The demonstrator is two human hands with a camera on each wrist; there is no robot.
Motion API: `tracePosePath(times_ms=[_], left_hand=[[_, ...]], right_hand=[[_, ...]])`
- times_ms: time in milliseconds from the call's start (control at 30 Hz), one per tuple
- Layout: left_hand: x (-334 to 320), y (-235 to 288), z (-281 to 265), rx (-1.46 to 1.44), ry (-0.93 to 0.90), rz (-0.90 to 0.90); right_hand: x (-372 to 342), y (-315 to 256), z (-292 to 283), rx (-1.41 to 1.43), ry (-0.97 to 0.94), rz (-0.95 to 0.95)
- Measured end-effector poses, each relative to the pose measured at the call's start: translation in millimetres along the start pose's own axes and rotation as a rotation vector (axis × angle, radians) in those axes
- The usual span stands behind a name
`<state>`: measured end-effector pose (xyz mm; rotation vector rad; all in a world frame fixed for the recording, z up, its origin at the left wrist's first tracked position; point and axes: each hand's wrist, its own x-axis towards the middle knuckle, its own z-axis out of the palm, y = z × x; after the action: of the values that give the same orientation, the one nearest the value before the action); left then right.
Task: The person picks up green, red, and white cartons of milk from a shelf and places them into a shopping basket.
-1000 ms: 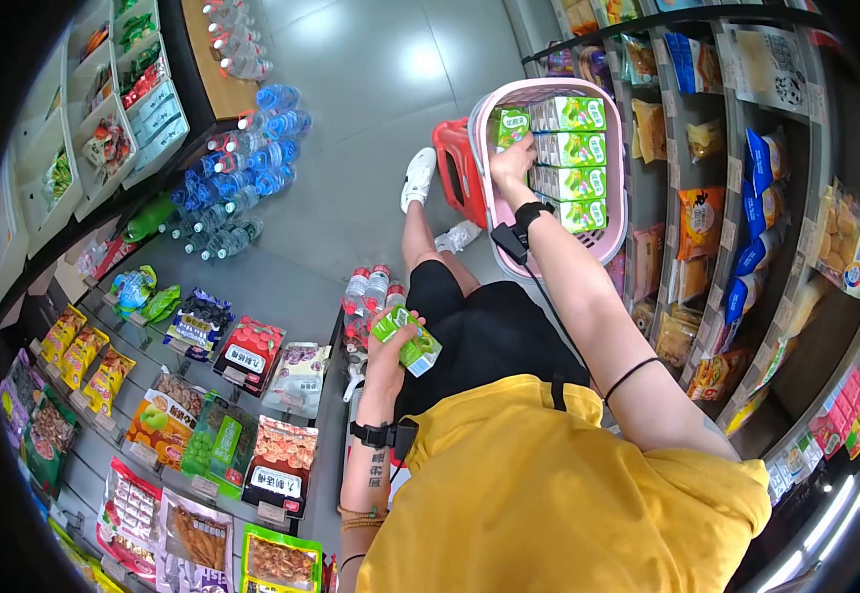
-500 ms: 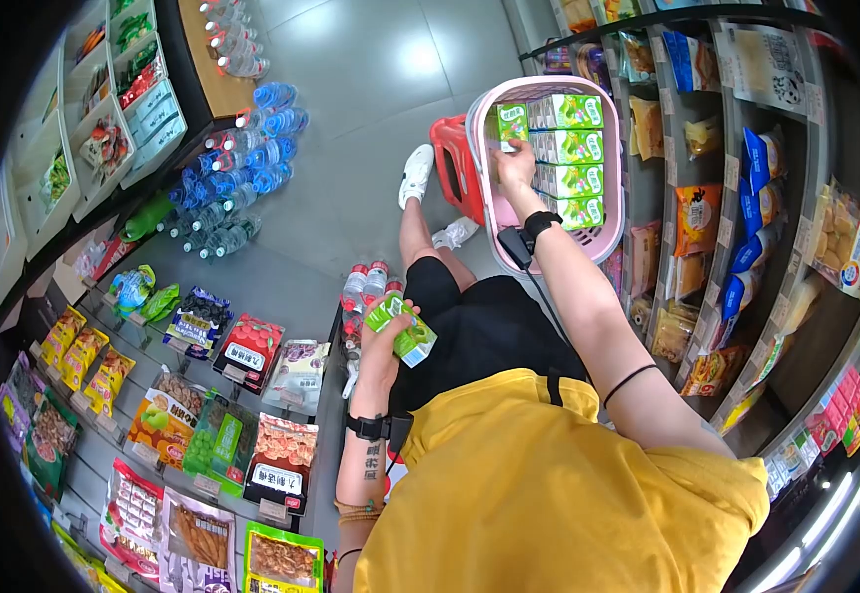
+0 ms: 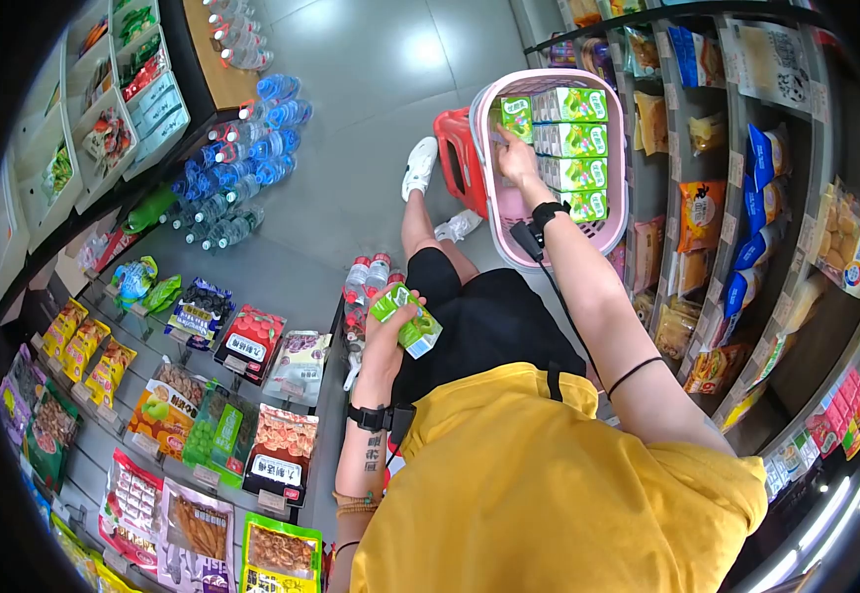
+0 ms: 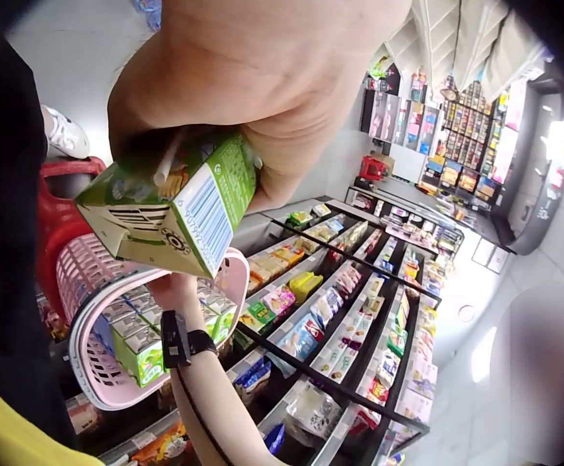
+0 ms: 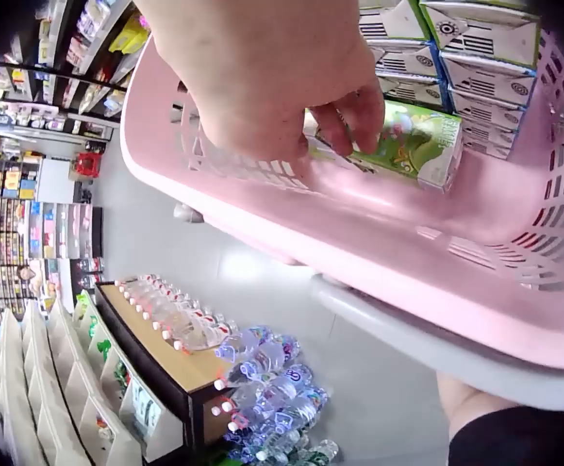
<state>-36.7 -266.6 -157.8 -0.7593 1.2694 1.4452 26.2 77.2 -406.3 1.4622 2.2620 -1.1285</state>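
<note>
My left hand (image 3: 386, 334) grips a green-and-white drink carton (image 3: 407, 320) above my lap; in the left wrist view the fingers wrap round this carton (image 4: 178, 206). Inside the pink basket (image 3: 615, 212), my right hand (image 3: 519, 163) is at the near end of a single green carton (image 3: 516, 119) by the left wall. The right wrist view has the fingers (image 5: 364, 115) bent against that carton (image 5: 413, 146), their tips partly hidden. Several matching cartons (image 3: 580, 140) stand in a column along the basket's right side.
A red stool (image 3: 458, 163) touches the basket's left side. Snack shelves (image 3: 662, 198) rise close on the right, and snack bags (image 3: 249, 346) line the left. Bottles (image 3: 274, 143) stand on the floor at upper left, others (image 3: 366, 282) beside my left hand.
My right hand has drawn back slightly from the single carton, which stays near the basket's left wall. The left hand keeps its carton, shifted only a little.
</note>
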Motion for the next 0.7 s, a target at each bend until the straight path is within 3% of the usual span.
tracePosePath(times_ms=[167, 267, 367, 467, 533, 567, 633, 700], left_hand=[[0, 2, 1, 0.010, -0.017, 0.022], [0, 3, 3, 0.005, -0.038, 0.046], [4, 2, 6, 0.052, -0.084, 0.080], [8, 2, 24, 0.107, -0.162, 0.106], [9, -4, 40, 0.194, -0.190, 0.166], [10, -4, 46, 0.241, -0.207, 0.197], [12, -6, 52, 0.327, -0.257, 0.192], [15, -13, 58, 0.372, -0.297, 0.217]], right_hand=[[-7, -3, 5, 0.023, 0.038, -0.036], [-41, -29, -24, 0.166, 0.196, -0.199], [-117, -76, -68, 0.387, 0.048, -0.292], [-206, -113, -107, 0.441, -0.548, -0.383], [-245, -107, -107, 0.350, -0.767, -0.457], [-258, -110, -110, 0.412, -0.858, -0.307], [-274, -102, -101, 0.571, -0.795, -0.226], [-281, -93, -104, 0.554, -0.746, -0.193]])
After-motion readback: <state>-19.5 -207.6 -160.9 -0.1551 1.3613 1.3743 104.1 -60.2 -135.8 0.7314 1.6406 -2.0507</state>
